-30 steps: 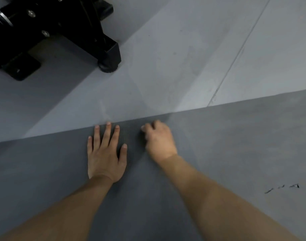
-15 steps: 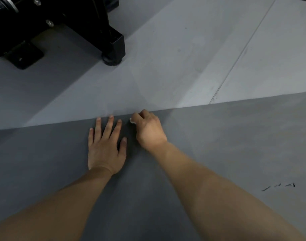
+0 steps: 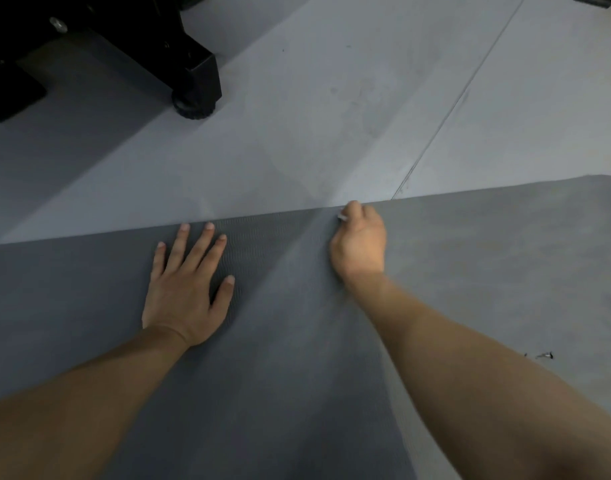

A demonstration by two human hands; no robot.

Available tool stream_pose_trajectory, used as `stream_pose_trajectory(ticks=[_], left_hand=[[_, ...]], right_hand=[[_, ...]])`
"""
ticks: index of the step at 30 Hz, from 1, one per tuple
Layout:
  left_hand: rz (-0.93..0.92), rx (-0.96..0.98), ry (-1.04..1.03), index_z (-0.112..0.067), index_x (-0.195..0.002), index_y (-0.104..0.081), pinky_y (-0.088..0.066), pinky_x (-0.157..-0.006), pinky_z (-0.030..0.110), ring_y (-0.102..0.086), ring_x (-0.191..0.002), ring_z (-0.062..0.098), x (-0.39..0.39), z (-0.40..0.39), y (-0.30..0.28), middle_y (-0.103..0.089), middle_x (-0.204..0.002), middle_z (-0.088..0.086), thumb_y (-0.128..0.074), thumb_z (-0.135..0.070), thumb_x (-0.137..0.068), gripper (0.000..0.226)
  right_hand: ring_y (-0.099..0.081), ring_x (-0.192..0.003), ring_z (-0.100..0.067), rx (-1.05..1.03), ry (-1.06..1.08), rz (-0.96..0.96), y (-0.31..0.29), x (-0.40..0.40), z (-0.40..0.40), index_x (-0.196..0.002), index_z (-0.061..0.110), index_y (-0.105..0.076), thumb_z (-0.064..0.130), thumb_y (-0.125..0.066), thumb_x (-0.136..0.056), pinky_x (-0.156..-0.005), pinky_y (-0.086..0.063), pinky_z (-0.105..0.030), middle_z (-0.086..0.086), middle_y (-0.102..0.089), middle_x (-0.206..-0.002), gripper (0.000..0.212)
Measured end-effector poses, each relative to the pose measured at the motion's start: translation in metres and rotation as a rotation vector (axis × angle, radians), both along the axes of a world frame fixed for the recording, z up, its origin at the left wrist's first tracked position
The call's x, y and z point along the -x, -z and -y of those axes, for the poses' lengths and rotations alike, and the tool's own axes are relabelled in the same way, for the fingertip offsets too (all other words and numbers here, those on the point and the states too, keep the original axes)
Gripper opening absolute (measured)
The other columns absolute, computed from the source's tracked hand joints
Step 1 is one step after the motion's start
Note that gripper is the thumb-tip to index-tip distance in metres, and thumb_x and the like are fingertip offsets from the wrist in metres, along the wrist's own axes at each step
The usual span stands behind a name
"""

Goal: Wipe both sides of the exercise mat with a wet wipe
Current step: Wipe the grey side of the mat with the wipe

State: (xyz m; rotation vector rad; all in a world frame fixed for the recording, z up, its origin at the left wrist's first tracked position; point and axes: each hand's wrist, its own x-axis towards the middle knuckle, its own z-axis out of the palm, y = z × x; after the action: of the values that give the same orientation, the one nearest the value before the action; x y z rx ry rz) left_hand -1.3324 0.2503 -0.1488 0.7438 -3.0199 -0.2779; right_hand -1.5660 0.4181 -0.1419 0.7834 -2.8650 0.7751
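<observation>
Head view: the grey exercise mat (image 3: 297,341) fills the lower frame, its far edge running from left to right and curving at a rounded corner at the upper right. Left hand (image 3: 186,292) lies flat on the mat, fingers spread, fingertips just short of that far edge. Right hand (image 3: 359,244) is fisted right on the edge, a scrap of white wet wipe (image 3: 342,217) peeking from the curled fingers. Well apart, those hands. Beyond the edge, bare grey floor (image 3: 332,98) lies wide open; a black machine base (image 3: 179,71) stands at the upper left, clear of the mat.
</observation>
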Motion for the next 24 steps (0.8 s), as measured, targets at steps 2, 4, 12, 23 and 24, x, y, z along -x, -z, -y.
stream_pose_trajectory(ticks=[2, 4, 12, 23, 24], left_hand=[[-0.028, -0.009, 0.107, -0.016, -0.153, -0.04, -0.015, -0.122, 0.058, -0.012, -0.155, 0.03, 0.0, 0.0, -0.001, -0.026, -0.165, 0.001, -0.035, -0.05, -0.093, 0.069], [-0.034, -0.001, 0.274, -0.016, -0.152, -0.042, -0.017, -0.121, 0.058, -0.013, -0.155, 0.03, 0.0, 0.002, -0.002, -0.027, -0.165, 0.002, -0.038, -0.051, -0.091, 0.07], [0.013, -0.012, 0.428, -0.031, -0.154, -0.039, -0.016, -0.122, 0.056, -0.013, -0.155, 0.026, 0.001, 0.004, -0.006, -0.024, -0.165, -0.003, -0.047, -0.068, -0.083, 0.08], [0.045, -0.018, 0.408, -0.035, -0.155, -0.035, -0.013, -0.123, 0.057, -0.011, -0.155, 0.024, 0.003, 0.002, -0.007, -0.022, -0.166, -0.005, -0.038, -0.088, -0.077, 0.094], [0.06, -0.015, 0.405, -0.035, -0.155, -0.034, -0.011, -0.123, 0.057, -0.01, -0.155, 0.024, 0.003, 0.001, -0.008, -0.021, -0.166, -0.005, -0.036, -0.09, -0.077, 0.095]], right_hand=[[-0.054, -0.068, -0.04, 0.023, -0.106, 0.006, -0.001, -0.03, 0.024, -0.081, 0.005, -0.057, 0.006, -0.047, -0.071, -0.058, -0.042, -0.042, -0.02, -0.055, -0.077, 0.014], [-0.055, -0.071, -0.04, -0.038, -0.267, 0.003, -0.006, -0.058, 0.041, -0.084, 0.008, -0.059, 0.006, -0.055, -0.073, -0.06, -0.043, -0.042, -0.018, -0.057, -0.08, 0.011], [-0.058, -0.071, -0.041, -0.298, -0.192, -0.13, -0.011, 0.048, -0.077, -0.085, 0.008, -0.063, 0.008, -0.053, -0.07, -0.061, -0.047, -0.038, -0.02, -0.056, -0.078, 0.018], [-0.06, -0.085, -0.042, -0.198, -0.149, 0.063, -0.013, -0.044, -0.031, -0.09, 0.006, -0.06, 0.004, -0.055, -0.081, -0.068, -0.042, -0.042, -0.022, -0.062, -0.09, 0.011], [-0.06, -0.089, -0.041, -0.209, -0.216, 0.073, -0.015, -0.064, -0.022, -0.095, 0.007, -0.06, 0.005, -0.054, -0.084, -0.071, -0.041, -0.042, -0.021, -0.063, -0.094, 0.013]])
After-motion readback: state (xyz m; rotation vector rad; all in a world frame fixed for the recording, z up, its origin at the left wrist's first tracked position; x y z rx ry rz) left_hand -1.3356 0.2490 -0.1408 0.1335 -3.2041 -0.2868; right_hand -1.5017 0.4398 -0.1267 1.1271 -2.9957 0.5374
